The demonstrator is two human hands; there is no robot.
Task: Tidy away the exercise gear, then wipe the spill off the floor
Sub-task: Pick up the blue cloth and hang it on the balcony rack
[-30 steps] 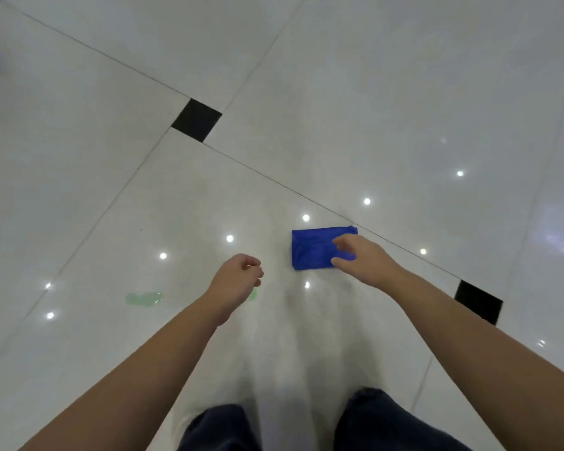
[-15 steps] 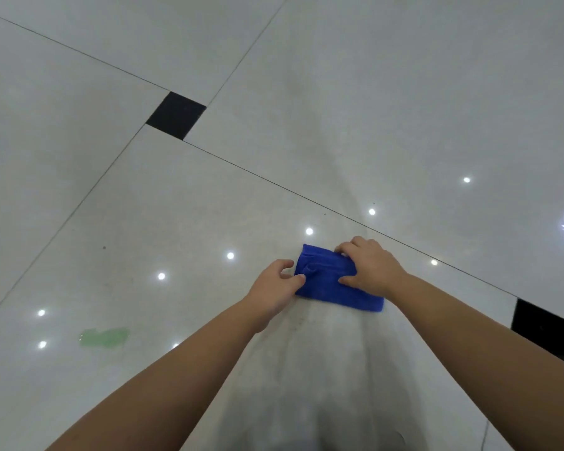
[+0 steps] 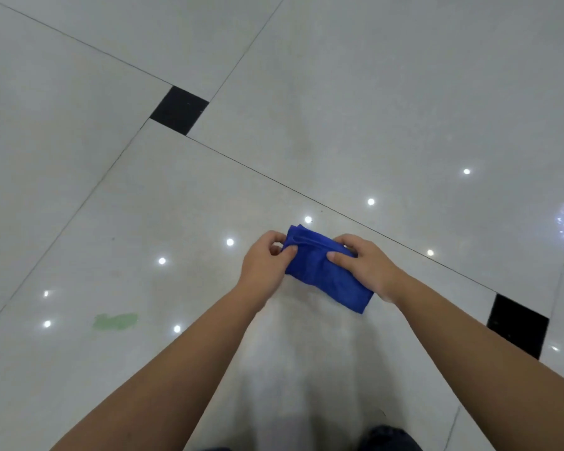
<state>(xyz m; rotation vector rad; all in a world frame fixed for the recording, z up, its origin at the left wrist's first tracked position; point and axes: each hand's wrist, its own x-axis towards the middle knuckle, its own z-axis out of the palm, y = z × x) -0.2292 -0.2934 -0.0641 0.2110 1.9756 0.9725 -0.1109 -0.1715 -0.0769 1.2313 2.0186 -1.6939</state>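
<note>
A folded blue cloth is held in front of me, above the white tiled floor. My left hand pinches its left edge between thumb and fingers. My right hand grips its right side, thumb on top of the fabric. A pale green spill lies on the floor to the lower left, well apart from both hands and the cloth. No exercise gear is in view.
The floor is glossy white tile with dark grout lines and small black inset squares, one more at the right. Ceiling lights reflect as bright dots. My dark trouser legs show at the bottom edge.
My right hand took hold of the cloth lying on the floor, then my left hand joined. Both hands now hold it, lifted and tilted. The view shifted, so the green spill sits lower left.
</note>
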